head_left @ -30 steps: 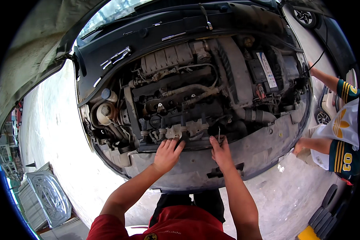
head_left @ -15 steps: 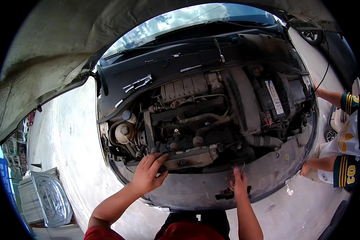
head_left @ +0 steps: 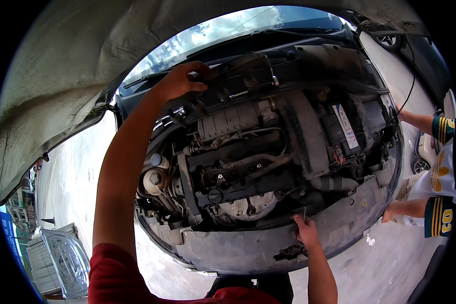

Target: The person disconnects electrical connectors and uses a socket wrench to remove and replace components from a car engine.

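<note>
My left hand is raised over the back of the engine bay, closed on one end of a long dark ignition coil pack. Several rubber boots hang down from the pack, above the cowl. Low at the right, over the front panel, my right hand pinches a thin metal piece whose kind is too small to make out. Between the hands lies the engine, its dark cover and the pale metal heat shield exposed.
Sockets and ratchet parts lie on the cowl behind the engine. A coolant tank sits at left, a battery at right. The raised hood hangs overhead. Another person's arm reaches to the right fender.
My left hand has lifted the coil pack off the front of the engine and carried it up and back over the cowl. The right hand stays near the front panel.
</note>
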### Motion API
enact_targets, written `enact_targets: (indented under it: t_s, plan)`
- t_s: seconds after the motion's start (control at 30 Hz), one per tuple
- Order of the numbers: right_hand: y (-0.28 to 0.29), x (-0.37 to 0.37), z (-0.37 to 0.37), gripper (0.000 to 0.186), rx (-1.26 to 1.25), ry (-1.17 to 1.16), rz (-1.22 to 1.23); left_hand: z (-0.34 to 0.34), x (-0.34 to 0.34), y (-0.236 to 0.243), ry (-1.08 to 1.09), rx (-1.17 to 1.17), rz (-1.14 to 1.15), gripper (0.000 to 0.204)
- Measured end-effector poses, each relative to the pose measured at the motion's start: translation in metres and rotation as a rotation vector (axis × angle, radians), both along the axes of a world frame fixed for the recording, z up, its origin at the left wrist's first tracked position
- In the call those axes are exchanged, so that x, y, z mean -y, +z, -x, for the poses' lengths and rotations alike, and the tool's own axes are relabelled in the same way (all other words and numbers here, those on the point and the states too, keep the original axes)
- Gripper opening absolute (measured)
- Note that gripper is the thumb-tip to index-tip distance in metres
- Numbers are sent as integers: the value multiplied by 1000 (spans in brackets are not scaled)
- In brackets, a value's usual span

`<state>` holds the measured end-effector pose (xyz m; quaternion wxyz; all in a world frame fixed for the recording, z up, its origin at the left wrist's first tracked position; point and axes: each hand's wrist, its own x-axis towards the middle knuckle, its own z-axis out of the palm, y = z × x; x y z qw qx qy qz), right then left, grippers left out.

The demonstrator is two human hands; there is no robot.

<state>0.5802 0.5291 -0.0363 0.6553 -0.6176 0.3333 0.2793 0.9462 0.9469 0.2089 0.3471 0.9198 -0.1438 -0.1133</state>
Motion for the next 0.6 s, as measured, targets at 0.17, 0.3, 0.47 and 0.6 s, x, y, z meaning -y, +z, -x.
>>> enact_targets:
  t_s: [0.17,0.3,0.47,0.6]
  plan:
    - [2,3,-3,33,-31,-13,14,-75,-2,-19,20,-38,-95,56]
    - [1,1,-2,32,-11,-14,43,-109,9,-25,13,-30,-114,52]
    - [-4,-3,1,31,-2,-32,58,-147,-11,-55,-12,-68,-102,52]
    - [9,-7,-4,29,-34,-60,60,-160,-24,-76,-17,-31,12,48]
